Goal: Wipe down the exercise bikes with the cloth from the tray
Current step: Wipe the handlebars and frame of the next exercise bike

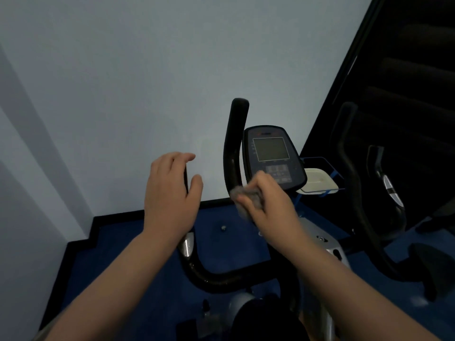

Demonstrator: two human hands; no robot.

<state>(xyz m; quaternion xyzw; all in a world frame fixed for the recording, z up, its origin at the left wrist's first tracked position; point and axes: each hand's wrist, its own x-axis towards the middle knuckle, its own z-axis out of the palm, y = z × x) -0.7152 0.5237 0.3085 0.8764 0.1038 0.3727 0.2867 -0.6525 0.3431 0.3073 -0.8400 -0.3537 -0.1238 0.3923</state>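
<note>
An exercise bike (246, 276) with black handlebars and a dark console (272, 153) stands right in front of me. My right hand (268, 200) is shut on a grey cloth (246, 195) and presses it against the lower part of the right handlebar (234, 143), just below the console. My left hand (170, 193) wraps around the upright left handlebar grip, thumb on the right side, and hides most of it. A white tray (317, 180) sits in a blue wire holder to the right of the console.
A second exercise bike (369, 193) with black handlebars stands close on the right, in front of a dark panel. A pale wall rises straight ahead and to the left. The floor is blue with a black skirting strip (81, 242).
</note>
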